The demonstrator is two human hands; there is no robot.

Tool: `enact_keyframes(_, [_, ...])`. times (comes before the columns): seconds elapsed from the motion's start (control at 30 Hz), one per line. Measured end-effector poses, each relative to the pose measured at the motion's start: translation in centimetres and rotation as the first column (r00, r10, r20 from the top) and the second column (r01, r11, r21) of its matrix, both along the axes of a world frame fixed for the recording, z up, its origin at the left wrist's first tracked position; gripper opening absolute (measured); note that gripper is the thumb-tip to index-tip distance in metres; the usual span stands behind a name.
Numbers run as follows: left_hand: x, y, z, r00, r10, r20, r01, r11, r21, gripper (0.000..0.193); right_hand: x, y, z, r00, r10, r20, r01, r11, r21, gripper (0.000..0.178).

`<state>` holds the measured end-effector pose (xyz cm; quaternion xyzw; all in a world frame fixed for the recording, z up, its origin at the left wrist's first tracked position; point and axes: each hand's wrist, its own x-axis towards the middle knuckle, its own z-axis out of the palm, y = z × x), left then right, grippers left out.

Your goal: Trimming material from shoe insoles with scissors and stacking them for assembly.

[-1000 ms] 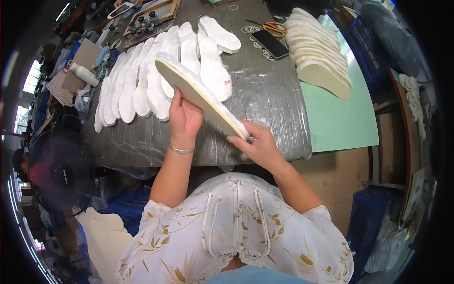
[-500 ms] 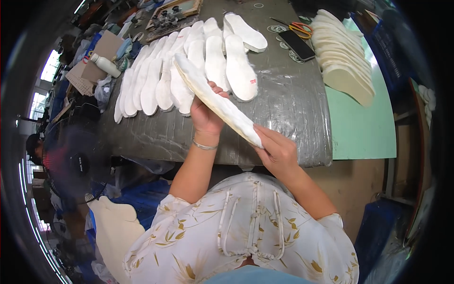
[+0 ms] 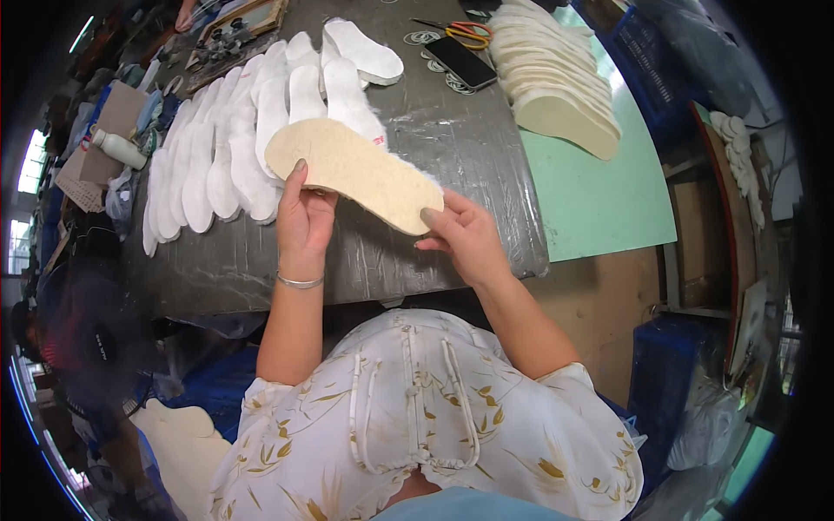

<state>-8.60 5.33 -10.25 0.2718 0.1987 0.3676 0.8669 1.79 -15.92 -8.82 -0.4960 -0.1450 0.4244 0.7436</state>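
Between my two hands an insole is held above the table's near part, its flat cream side facing up and a little white fluff showing along its far edge. My left hand grips its lower left edge, thumb on top and fingers beneath. With thumb on top, my right hand pinches the narrower right end. Just beyond lie rows of white fluffy insoles, overlapping on the grey covered table. The held insole hides part of the nearest ones.
A stack of cream insole pieces rests on a green board at right. Beside it are a black phone and orange-handled scissors. A white bottle and a blurred fan stand left. Another person's hand shows at the far left.
The insole has turned from edge-on to flat, its cream side now up. Both hands still hold it. The whole view has shifted, so the table things appear further left.
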Motion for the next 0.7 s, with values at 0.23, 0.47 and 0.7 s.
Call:
enact_keyframes(0.23, [1.3, -1.0, 0.9, 0.989, 0.016, -0.148, -0.006, 0.998, 0.065, 0.032, 3.7, -1.6, -0.7, 0.996, -0.088, -0.02, 0.089, 0.996, 0.033, 0.056])
enact_keyframes(0.47, [3.7, -3.6, 1.4, 0.991, -0.075, -0.111, 0.087, 0.991, 0.102, 0.032, 5.9, -3.2, -1.6, 0.661, -0.19, 0.726, 0.373, 0.923, -0.098, 0.053])
enact_keyframes(0.7, [4.1, -9.4, 0.7, 0.923, -0.379, -0.067, 0.38, 0.87, 0.314, 0.032, 8.7, -2.8, 4.6, 0.639, 0.151, 0.754, 0.01, 0.979, -0.204, 0.046])
